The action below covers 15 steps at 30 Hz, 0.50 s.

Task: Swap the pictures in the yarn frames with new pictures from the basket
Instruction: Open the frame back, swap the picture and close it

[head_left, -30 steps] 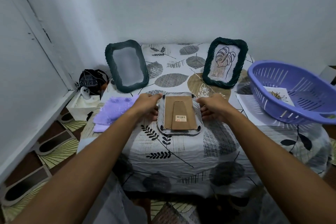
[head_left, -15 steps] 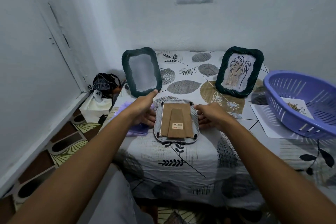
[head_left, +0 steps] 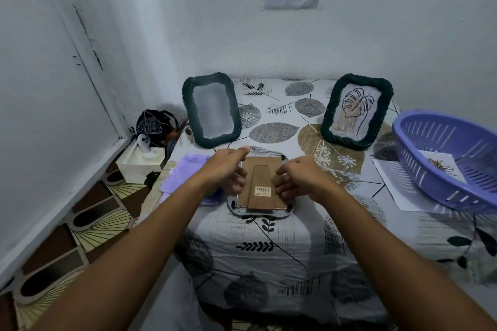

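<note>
Face-down frame (head_left: 262, 188): lies flat on the table (head_left: 269, 244), back up, and serves as the landmark here; its brown cardboard backing with a folded stand and a small barcode sticker faces the camera, and black clips show at the corners.
Left hand (head_left: 228, 169): over the left edge of the face-down frame, fingers loosely bent toward the backing's left side; whether they actually grip it cannot be told.
Right hand (head_left: 298, 179): over the right edge of the face-down frame, fingers curled at the backing's right side; contact cannot be told for sure.
Empty yarn frame (head_left: 211, 109): dark green, standing tilted back, behind the face-down frame and to its left; its window looks blank grey.
Leaf-picture frame (head_left: 356, 111): dark green, standing tilted back, behind the face-down frame and to its right; holds 1 line drawing of a leaf.
Basket (head_left: 419, 142): purple plastic, well to the right of the face-down frame, with 1 picture (head_left: 441, 166) lying inside.
Loose sheet (head_left: 395, 183): white paper under the basket's near side, right of the face-down frame.
Purple cloth (head_left: 183, 172): just left of the face-down frame, partly under the left forearm.
</note>
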Tool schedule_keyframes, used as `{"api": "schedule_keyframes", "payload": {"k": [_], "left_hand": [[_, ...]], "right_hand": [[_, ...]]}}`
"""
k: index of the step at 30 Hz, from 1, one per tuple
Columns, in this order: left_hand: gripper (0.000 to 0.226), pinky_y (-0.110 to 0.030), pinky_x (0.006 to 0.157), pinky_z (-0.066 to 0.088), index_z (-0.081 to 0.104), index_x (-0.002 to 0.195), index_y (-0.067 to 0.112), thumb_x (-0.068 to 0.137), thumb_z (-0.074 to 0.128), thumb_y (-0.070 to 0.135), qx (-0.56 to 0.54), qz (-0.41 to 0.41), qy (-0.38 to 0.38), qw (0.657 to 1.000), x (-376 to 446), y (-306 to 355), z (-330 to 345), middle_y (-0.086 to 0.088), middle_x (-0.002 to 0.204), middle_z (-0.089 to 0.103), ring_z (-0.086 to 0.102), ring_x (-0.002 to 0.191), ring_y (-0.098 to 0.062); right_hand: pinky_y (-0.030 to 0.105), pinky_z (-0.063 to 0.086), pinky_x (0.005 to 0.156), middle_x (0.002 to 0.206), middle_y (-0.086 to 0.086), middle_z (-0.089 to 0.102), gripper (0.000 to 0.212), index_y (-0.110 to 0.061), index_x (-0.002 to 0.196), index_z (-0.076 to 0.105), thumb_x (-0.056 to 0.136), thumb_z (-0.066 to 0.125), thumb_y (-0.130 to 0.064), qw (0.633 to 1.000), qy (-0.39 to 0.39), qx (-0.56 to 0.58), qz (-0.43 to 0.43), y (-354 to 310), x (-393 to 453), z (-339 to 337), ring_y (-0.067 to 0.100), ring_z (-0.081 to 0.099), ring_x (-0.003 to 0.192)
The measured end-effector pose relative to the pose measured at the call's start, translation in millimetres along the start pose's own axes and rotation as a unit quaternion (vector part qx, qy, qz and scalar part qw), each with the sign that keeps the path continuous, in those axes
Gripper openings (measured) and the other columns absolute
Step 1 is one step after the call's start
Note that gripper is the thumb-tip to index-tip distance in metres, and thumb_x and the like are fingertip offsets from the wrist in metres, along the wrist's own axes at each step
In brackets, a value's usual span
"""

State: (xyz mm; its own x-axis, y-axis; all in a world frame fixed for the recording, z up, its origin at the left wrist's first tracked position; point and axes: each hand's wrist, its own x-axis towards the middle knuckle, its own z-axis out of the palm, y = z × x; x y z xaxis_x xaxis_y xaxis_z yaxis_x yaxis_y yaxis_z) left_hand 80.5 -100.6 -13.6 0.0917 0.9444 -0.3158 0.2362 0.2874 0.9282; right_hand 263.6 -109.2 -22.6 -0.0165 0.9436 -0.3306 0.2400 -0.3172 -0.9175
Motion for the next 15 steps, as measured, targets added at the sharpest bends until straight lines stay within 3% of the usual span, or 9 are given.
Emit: {"api": "schedule_keyframes", "payload": {"k": [5,9,15], "left_hand": [[0.044,-0.038,0.061,0.056,0.048,0.111,0.009,0.097,0.043,0.05,-0.046,-0.041,-0.024,0.998,-3.1,-0.1,5.2,-0.018,0.087,0.06,0.062,0.063,-0.026],[0.046,-0.037,0.061,0.058,0.05,0.114,0.006,0.097,0.043,0.048,-0.086,-0.043,-0.018,0.995,-2.1,1.6,1.7,-0.023,0.091,0.064,0.066,0.067,-0.03],[0.039,-0.031,0.053,0.056,0.053,0.107,0.007,0.097,0.046,0.044,-0.096,-0.024,0.006,0.995,1.0,3.9,-1.6,-0.021,0.09,0.064,0.063,0.063,-0.025]], "right_hand": [[0.028,0.053,0.05,0.048,0.006,0.059,0.008,-0.002,0.088,0.059,0.09,0.052,-0.004,0.999,-0.016,0.028,0.031,-1.4,6.3,7.9,0.025,0.061,0.052],[0.021,0.044,0.04,0.059,0.009,0.059,0.008,0.0,0.092,0.06,0.086,0.058,0.005,0.998,-0.012,0.044,0.032,-2.9,6.8,9.5,0.019,0.055,0.048],[0.02,0.039,0.043,0.072,0.012,0.058,0.024,0.006,0.107,0.059,0.083,0.06,0.011,0.996,-0.026,0.064,0.055,-1.5,13.3,7.5,0.013,0.049,0.052]]}}
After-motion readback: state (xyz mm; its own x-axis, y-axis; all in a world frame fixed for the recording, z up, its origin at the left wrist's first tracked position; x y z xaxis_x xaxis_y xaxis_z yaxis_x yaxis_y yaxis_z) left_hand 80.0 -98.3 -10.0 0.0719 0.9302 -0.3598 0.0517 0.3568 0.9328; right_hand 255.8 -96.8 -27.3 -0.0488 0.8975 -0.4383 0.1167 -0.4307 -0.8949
